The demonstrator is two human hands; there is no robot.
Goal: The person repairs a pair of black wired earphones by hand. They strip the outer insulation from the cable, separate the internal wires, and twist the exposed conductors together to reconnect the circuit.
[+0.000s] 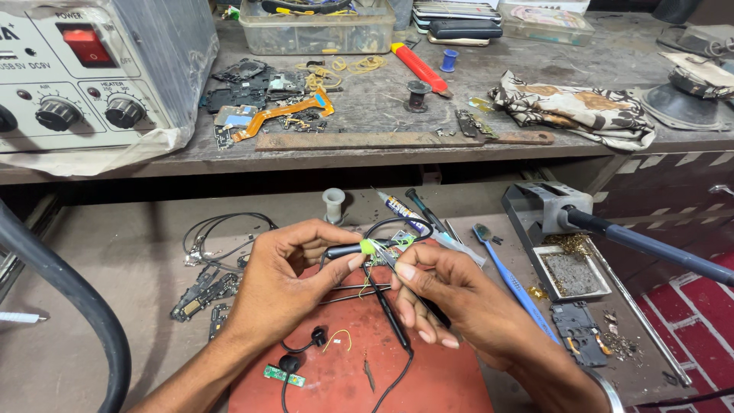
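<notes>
The left hand [287, 279] pinches a black cable [348, 249] at its green-wrapped end. Just beside it, the right hand [451, 294] grips tweezers [386, 256] touching that wrap, above the red mat [428, 375].

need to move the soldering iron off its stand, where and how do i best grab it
Probably grip the soldering iron on its blue handle, coming from the right, where the handle juts free past the metal stand. The tip end sits inside the stand's holder, so fingers wrapped round the handle's middle stay clear of it, and it can slide straight back out.
</notes>
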